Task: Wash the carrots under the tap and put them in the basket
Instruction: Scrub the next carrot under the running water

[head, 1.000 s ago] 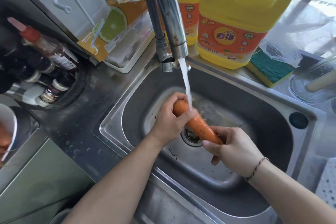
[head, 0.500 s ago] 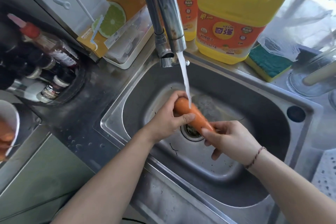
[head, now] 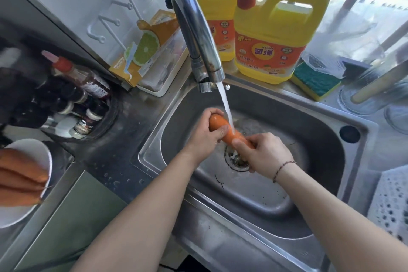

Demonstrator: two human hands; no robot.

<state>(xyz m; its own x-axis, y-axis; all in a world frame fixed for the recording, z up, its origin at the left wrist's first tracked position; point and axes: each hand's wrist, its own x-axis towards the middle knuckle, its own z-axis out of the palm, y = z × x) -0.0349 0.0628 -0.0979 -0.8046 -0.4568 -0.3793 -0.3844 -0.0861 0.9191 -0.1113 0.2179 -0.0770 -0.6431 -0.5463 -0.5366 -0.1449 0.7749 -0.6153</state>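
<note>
Both hands grip one carrot (head: 223, 127) over the sink (head: 309, 121): left hand (head: 204, 138) wraps the thick end, fingers curled over the top and thumb across the near side; right hand (head: 263, 152) closes round the thin end, which is hidden inside the fist. Carrot lies tilted, thick end up-left, thin end down-right, held above the drain (head: 237, 159), not touching the basin. Tap (head: 196, 31) is running; water stream (head: 226, 108) lands on the carrot's middle, in the gap between the two hands. Right wrist carries a thin cord bracelet (head: 283, 166). More carrots (head: 19, 174) sit in a white bowl (head: 39, 150) at the far left edge, well apart from the sink. White perforated basket (head: 390, 203) shows at the right edge, just beside the sink rim; only part in view, can't tell what's in it. Behind the tap: two yellow detergent jugs (head: 271, 37) with red caps, standing upright, and a green-and-yellow sponge (head: 313, 80) flat on the ledge to their right. Orange carton with a lime picture (head: 145, 48) leans against the wall left of the tap. Sauce bottles (head: 81, 81) are clustered on the left counter. Water drops on the counter (head: 114, 181) near the sink's left rim.
</note>
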